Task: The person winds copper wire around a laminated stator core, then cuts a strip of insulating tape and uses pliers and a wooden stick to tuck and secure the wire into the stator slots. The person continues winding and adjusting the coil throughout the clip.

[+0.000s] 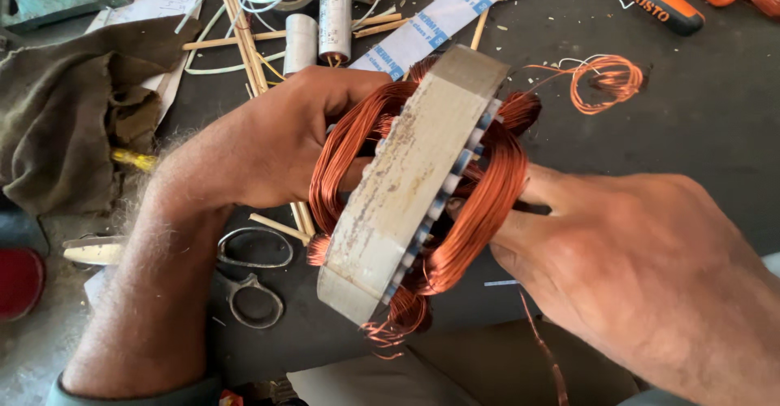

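- Above a dark workbench [715,130], in the head view, one motor stator [406,187] is held up between two hands, at the middle of the picture.
- One left hand [268,142] closes its fingers around the stator's left side, thumb pressed over the copper windings [345,146].
- One right hand [642,268] grips the opposite side; its fingertips are pushed into the copper coil [479,211] there and are partly hidden, so how far they curl cannot be told.
- Seen edge-on, the stator's pale grey ring has its long side running from lower left to upper right, and its open faces turn toward the two hands.
- Two white cylindrical capacitors [319,32] lie side by side on the bench beyond the left hand.
- One pair of scissors [253,280] lies below the left wrist.
- One loose coil of copper wire [605,81] lies on the bench to the upper right.
- One long white strip with blue print [443,18] slants across the top, behind the stator.
- Several thin wooden sticks [244,32] are scattered near the capacitors; their number cannot be told.
- One olive cloth [65,114] is bunched at the left edge.
- One orange and black tool handle [654,0] lies at the top right.
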